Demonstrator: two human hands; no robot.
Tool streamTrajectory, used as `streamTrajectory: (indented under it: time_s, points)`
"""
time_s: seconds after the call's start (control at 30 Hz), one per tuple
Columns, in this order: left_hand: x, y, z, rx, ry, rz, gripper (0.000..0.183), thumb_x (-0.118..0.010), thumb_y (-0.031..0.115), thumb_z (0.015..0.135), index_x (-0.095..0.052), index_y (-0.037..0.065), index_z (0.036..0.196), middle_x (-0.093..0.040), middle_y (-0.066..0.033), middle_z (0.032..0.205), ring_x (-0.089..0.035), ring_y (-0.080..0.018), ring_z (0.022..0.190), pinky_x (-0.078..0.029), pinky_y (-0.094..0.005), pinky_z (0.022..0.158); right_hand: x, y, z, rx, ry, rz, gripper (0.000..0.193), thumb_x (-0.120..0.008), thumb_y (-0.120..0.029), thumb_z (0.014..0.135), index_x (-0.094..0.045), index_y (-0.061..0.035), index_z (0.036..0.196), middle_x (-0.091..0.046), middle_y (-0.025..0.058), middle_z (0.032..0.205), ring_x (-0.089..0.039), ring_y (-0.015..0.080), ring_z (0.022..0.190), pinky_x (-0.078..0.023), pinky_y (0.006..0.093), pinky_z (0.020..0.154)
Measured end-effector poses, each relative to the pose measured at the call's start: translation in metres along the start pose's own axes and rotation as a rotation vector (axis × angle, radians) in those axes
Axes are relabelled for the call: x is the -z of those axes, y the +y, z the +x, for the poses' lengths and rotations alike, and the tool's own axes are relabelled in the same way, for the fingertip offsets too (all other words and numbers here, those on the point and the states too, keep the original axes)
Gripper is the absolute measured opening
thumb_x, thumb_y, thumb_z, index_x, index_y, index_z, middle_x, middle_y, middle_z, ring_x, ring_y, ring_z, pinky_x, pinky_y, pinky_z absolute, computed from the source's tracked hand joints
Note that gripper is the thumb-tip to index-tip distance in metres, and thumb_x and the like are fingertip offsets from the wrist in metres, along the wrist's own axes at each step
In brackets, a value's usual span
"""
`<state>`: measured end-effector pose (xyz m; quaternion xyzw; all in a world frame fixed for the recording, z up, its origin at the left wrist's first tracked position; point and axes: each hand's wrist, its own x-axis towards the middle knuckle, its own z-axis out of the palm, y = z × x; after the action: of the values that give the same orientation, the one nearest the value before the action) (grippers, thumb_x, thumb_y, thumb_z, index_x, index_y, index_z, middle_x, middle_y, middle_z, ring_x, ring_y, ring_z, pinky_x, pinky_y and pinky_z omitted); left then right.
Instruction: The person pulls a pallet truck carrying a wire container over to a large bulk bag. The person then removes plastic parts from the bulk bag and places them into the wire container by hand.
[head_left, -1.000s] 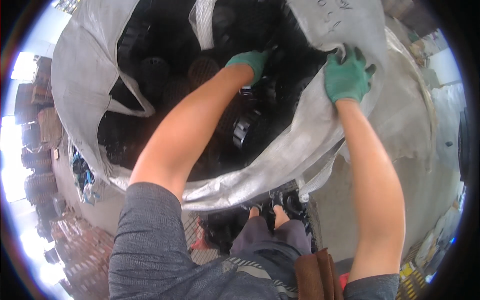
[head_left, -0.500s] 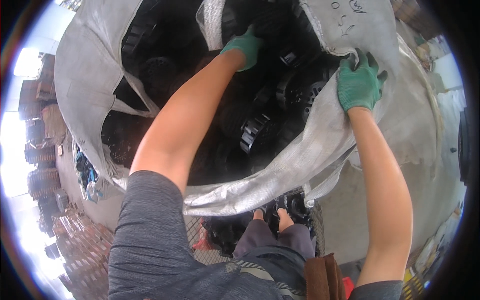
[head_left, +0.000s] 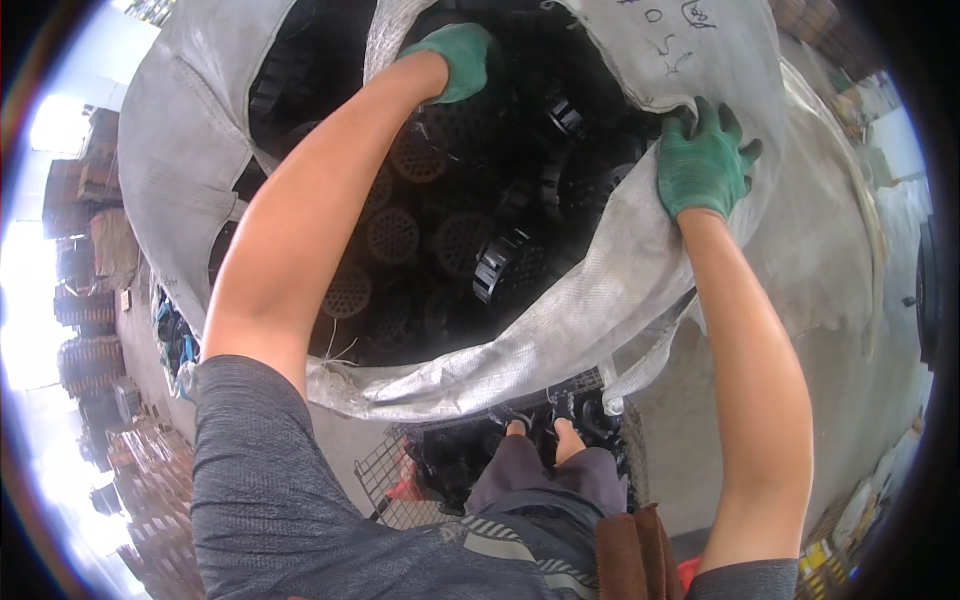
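Note:
A large off-white woven bulk bag (head_left: 440, 385) stands open in front of me, holding many round black plastic pieces (head_left: 392, 235) with perforated faces. One of them, a black piece with a slotted rim (head_left: 508, 265), lies tilted near the bag's front. My left hand (head_left: 458, 62), in a green glove, reaches down among the pieces at the far side, beside a white strap (head_left: 390, 40). Its fingers are hidden. On the bag's right rim rests my right hand (head_left: 705, 165), also green-gloved, its dark-tipped fingers spread over the folded fabric.
Below the bag, my feet are among black parts in a wire-mesh crate (head_left: 385, 475). Stacked brown bundles (head_left: 85, 365) line the left side. Pale concrete floor (head_left: 690, 450) shows at the right, and a brown cloth (head_left: 640, 555) hangs at my waist.
My left hand has moved left and slightly farther away inside the bag, uncovering more perforated pieces. My right hand, still on the rim, has shifted slightly left with the fabric.

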<state>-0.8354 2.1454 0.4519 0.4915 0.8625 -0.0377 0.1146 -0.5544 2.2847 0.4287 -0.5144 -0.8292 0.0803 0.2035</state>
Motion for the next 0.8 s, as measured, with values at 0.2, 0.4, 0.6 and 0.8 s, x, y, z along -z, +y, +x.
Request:
streamTrajectory:
  time_s: [0.2, 0.4, 0.6, 0.8]
  points:
    - [0.040, 0.059, -0.085, -0.073, -0.031, -0.166, 0.042, -0.055, -0.006, 0.082, -0.072, 0.007, 0.118, -0.070, -0.0200, 0.113, -0.068, -0.0351, 0.102, -0.055, -0.0411, 0.088, 0.001, 0.001, 0.003, -0.005, 0.031, -0.017, 0.052, -0.052, -0.047, 0.093, -0.057, -0.0242, 0.140, -0.039, 0.0063, 0.158, -0.019, 0.0475, 0.149, -0.023, 0.0674, 0.114]
    - [0.037, 0.080, -0.193, -0.035, 0.081, -0.346, 0.036, -0.056, -0.011, 0.074, -0.070, 0.006, 0.102, -0.059, -0.0159, 0.112, -0.061, -0.0367, 0.104, -0.051, -0.0408, 0.090, 0.002, 0.013, 0.014, 0.069, -0.005, 0.014, 0.051, -0.051, -0.050, 0.095, -0.058, -0.0242, 0.138, -0.039, 0.0069, 0.157, -0.023, 0.0422, 0.149, -0.022, 0.0702, 0.113]
    - [0.083, 0.064, -0.342, 0.041, 0.135, -0.480, 0.037, -0.052, -0.015, 0.063, -0.069, 0.002, 0.091, -0.055, -0.0107, 0.095, -0.059, -0.0283, 0.090, -0.048, -0.0357, 0.081, -0.005, 0.018, 0.015, 0.052, 0.012, -0.059, 0.058, -0.050, -0.057, 0.093, -0.054, -0.0291, 0.143, -0.038, 0.0070, 0.158, -0.025, 0.0411, 0.148, -0.023, 0.0692, 0.113]
    - [0.063, 0.075, -0.519, 0.304, 0.081, -0.650, 0.022, -0.070, -0.009, 0.071, -0.074, 0.006, 0.087, -0.062, -0.0087, 0.094, -0.064, -0.0257, 0.088, -0.053, -0.0366, 0.077, -0.019, 0.035, 0.042, 0.103, 0.030, -0.182, 0.061, -0.039, -0.059, 0.096, -0.051, -0.0277, 0.147, -0.047, 0.0100, 0.154, -0.037, 0.0416, 0.143, -0.031, 0.0637, 0.112]
